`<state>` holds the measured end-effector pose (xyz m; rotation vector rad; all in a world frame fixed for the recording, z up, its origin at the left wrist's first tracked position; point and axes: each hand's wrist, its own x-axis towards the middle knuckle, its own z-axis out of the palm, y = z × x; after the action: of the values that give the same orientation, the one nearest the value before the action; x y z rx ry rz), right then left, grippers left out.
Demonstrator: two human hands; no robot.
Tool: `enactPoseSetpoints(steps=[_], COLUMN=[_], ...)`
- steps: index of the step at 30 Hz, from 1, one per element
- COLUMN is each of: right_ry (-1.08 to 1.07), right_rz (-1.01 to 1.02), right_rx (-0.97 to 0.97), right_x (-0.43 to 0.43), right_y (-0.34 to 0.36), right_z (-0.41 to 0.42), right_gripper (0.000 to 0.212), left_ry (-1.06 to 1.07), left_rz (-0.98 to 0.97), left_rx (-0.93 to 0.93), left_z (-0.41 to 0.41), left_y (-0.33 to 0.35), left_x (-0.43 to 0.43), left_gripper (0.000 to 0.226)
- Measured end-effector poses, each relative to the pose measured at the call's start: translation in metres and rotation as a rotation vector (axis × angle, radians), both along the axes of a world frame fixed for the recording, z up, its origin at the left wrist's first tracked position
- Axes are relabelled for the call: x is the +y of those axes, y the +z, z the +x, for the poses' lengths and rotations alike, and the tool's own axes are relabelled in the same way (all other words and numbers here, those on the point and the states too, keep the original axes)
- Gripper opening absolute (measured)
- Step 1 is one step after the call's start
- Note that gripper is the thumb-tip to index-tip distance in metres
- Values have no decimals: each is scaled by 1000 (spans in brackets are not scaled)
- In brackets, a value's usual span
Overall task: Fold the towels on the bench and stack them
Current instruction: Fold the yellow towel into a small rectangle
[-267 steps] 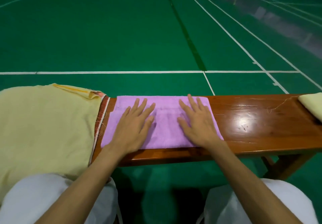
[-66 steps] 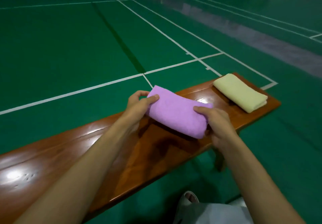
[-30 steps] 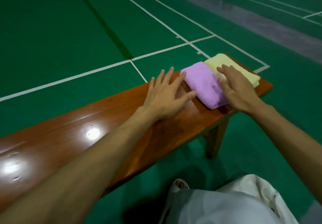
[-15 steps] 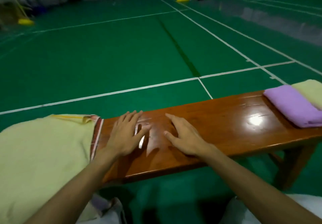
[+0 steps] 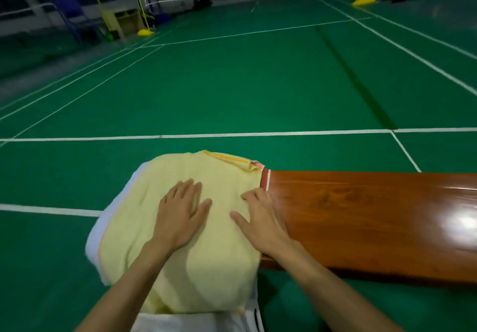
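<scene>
Taking up a towel seems the step in hand: the left hand [image 5: 180,215] and right hand [image 5: 260,219] lie flat, apart, on the pale yellow cloth towel [image 5: 214,267] at the brown wooden counter's [image 5: 361,215] end. The next move probably needs a grip on its edge.

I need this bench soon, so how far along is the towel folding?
Done: no folded towel shows in this view. In hand: the left hand and right hand rest flat on the unfolded yellow towel, which is draped over the left end of the bench. Left: fold that one, then the white towel showing beneath it, and stack both.
</scene>
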<state>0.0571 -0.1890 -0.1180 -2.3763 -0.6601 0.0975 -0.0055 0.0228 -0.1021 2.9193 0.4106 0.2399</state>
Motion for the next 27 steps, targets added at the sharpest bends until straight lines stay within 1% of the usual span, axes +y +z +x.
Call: enactPoseSetpoints(steps=[3,6,8,9,10,12,15,18,21,23,25,27], right_ry=[-146,-230,-224,-208,-192,-186,-223,-263,-416,-550,-665,-772], right_rz=[84,112,95,93,102,135,178,213,210,226,238,231], right_rx=[-6,-32,-57,-69,-80,-91,-144,-185,-208,-153,-40,56], right_x=[12,9,5,3,1,-3,-14,-28,-49,-73,-108,-151], right_y=[-3,-7,-9,-10,-11,-12,-11,-4,6,13,22,31], right_z=[-3,-3,-3,-2,-1,2,3,3,11,23,39,59], right_gripper=[36,15,12,11,10,6,5,10,12,9,5,12], left_ry=[131,373,569,627,643,607,557,461,330,245,160,80], left_rz=[-23,-58,-103,-103,-84,-29,-22,-12,-17,-78,-140,-164], left_rx=[-142,-359,-404,-410,-420,-440,-459,-489,-502,-486,-458,-441], left_z=[-12,-23,-30,-33,-35,-37,-33,-21,-5,7,21,38], left_y=[-6,-5,-3,-2,-2,-2,1,8,14,14,8,1], left_x=[35,53,59,62,64,63,56,38,9,-22,-59,-101], left_gripper=[65,35,32,29,24,14,11,9,6,6,7,8])
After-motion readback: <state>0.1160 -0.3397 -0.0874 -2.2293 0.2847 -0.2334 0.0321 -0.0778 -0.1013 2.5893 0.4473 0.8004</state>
